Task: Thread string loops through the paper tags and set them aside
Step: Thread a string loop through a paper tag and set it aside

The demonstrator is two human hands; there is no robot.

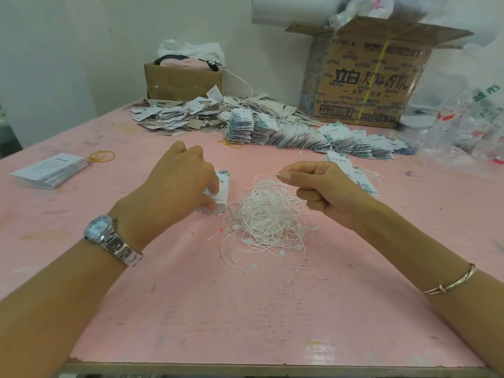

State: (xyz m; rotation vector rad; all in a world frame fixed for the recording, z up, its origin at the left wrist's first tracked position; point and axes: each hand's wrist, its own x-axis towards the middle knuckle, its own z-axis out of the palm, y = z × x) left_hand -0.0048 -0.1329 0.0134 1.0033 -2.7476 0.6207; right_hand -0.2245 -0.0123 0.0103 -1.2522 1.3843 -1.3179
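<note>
A tangled heap of white string loops [268, 216] lies in the middle of the pink table [245, 309]. My right hand [324, 189] hovers just above its right side, fingers curled, thumb and forefinger pinching a strand from the heap. Left of the heap stands a small stack of white paper tags [222, 190] with green print. My left hand [180, 184] covers most of it and pinches the top tag with its fingertips. Behind my right hand lie a few more tags [354, 173].
A long row of threaded tags [313, 137] and a loose heap of tags [177, 115] fill the far side. A stack of white cards [50, 170] and yellow rubber bands [102, 156] lie at left. Two cardboard boxes [373, 77] and plastic bags [463, 126] stand behind.
</note>
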